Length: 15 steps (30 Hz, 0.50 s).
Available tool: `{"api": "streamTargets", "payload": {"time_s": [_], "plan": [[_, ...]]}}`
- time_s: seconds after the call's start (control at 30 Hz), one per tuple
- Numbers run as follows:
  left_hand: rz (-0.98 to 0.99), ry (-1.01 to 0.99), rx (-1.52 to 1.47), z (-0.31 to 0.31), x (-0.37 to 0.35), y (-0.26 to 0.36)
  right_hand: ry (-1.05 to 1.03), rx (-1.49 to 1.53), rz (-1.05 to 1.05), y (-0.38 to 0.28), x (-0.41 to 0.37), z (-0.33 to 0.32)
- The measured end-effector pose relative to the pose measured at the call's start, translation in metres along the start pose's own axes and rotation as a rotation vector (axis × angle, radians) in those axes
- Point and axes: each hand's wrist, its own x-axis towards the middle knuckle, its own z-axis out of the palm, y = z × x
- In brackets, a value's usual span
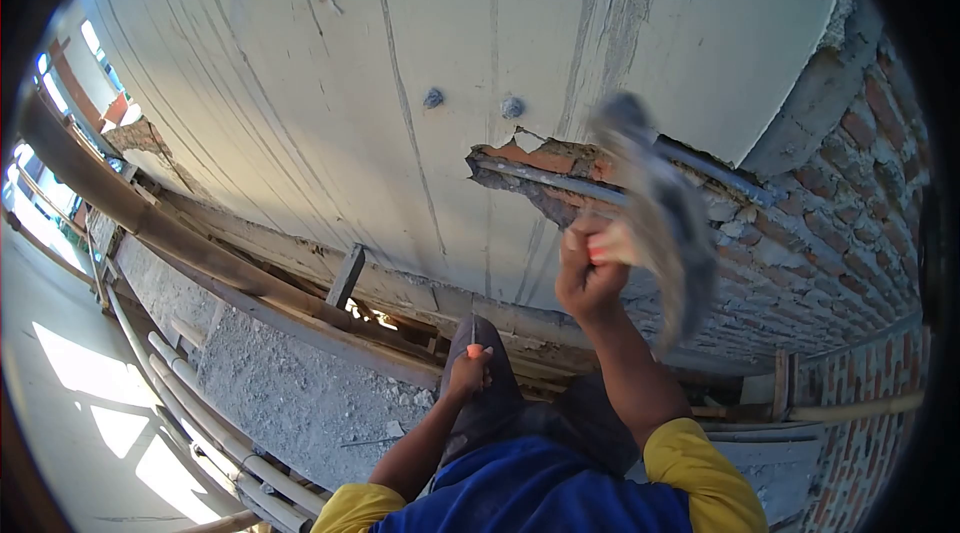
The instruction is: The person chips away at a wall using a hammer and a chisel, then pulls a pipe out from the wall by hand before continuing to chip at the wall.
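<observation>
My right hand (592, 268) is raised in front of the wall, fingers wrapped round the handle of a hammer (678, 233) whose grey head is smeared by motion. Low near my knee, my left hand (468, 371) grips an orange-handled tool (474, 349) with a thin metal shaft pointing toward the wall. Beyond the right hand, a jagged hole in the plaster exposes red brick and a grey pipe (550, 176). The hammer overlaps part of this opening. Around it, the pale plastered wall (330, 83) carries long grey streaks and small knobs.
Bare brickwork (800, 243) with rough mortar spreads to the right. A thick bamboo pole (200, 248) crosses the left side, above a debris-covered ledge (260, 363). Pale poles (215, 433) lie at lower left. Gaps show between boards along the wall's foot.
</observation>
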Motion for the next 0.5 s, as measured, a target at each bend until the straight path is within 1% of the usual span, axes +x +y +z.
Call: {"api": "streamTargets", "payload": {"time_s": [0.03,0.07,0.17,0.23,0.27,0.33,0.37,0.47,0.5], "plan": [[-0.008,0.002,0.0,0.0,-0.001,0.003,0.002,-0.077,-0.079,0.011,-0.002,-0.002],[-0.018,0.005,0.0,0.001,-0.003,0.004,0.074,0.021,-0.058,0.016,0.004,0.0],[0.002,-0.003,-0.025,0.001,0.006,-0.006,0.106,0.065,0.429,0.043,-0.021,0.031],[0.01,0.019,-0.006,0.004,0.005,-0.008,-0.193,-0.05,0.665,0.051,-0.014,0.03],[0.015,0.031,0.012,0.002,0.003,-0.007,-0.215,-0.009,0.696,0.043,-0.014,0.021],[0.046,0.034,0.009,0.003,0.003,0.003,-0.162,0.124,0.671,0.035,-0.018,0.018],[0.039,0.029,0.025,0.001,-0.005,-0.004,-0.136,0.184,0.687,0.024,-0.027,0.013],[0.004,0.014,0.038,0.002,-0.001,-0.004,0.053,0.281,0.507,0.003,-0.01,-0.005],[0.007,0.004,0.044,0.001,0.001,-0.006,0.172,0.405,0.407,-0.009,0.004,-0.012]]}}
